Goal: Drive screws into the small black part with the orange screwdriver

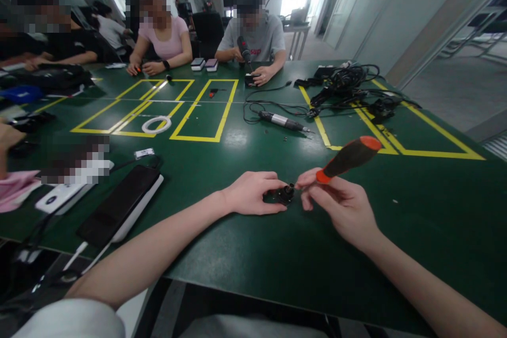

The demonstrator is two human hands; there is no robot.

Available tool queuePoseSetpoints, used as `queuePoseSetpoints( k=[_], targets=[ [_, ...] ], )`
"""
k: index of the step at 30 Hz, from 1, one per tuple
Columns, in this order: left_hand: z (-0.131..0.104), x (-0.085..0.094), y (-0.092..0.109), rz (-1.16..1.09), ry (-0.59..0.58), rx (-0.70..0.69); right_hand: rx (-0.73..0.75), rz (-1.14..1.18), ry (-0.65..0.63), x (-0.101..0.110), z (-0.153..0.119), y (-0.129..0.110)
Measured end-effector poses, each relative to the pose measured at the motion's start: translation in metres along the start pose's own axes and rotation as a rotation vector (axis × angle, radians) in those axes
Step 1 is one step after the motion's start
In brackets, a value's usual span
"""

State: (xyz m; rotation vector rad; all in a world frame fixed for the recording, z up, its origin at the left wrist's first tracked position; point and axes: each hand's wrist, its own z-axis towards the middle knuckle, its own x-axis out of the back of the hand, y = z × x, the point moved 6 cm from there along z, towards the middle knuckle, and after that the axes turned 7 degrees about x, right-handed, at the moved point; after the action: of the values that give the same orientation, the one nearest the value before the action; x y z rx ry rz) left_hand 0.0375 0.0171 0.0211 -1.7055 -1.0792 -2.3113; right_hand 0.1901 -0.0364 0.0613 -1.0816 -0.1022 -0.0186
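A small black part (284,195) rests on the green table (237,253), gripped between the thumb and fingers of my left hand (253,193). Beside it on the right, my right hand (344,203) holds a screwdriver (350,158) with a black and orange handle. The handle leans up to the right, its orange end raised above my hand. My right fingertips are close to the black part. The screwdriver's shaft is mostly hidden by my fingers, and its tip is too small to make out.
An electric screwdriver (283,120) with its cable lies ahead, tangled black cables (344,84) behind it to the right. A white tape ring (156,124), a black phone (119,205) and white power banks are left. Across the table, a person (253,37) works with a power tool.
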Motion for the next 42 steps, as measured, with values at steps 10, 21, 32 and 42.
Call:
queuePoseSetpoints(
  k=[10, 21, 32, 42],
  targets=[
    [0.004, 0.001, -0.008, -0.217, -0.070, 0.096, -0.011, 0.040, 0.180, 0.011, 0.002, 0.005],
    [0.008, 0.004, -0.027, -1.341, -0.128, 0.392, -0.019, -0.015, 0.162, 0.014, 0.005, 0.012],
    [0.000, 0.013, -0.036, -1.114, -0.387, 0.481, -0.045, -0.087, 0.050, 0.007, 0.002, 0.015],
    [-0.003, 0.034, -0.016, -0.047, -0.236, 0.330, -0.057, -0.102, 0.029, 0.008, 0.004, 0.015]
  ],
)
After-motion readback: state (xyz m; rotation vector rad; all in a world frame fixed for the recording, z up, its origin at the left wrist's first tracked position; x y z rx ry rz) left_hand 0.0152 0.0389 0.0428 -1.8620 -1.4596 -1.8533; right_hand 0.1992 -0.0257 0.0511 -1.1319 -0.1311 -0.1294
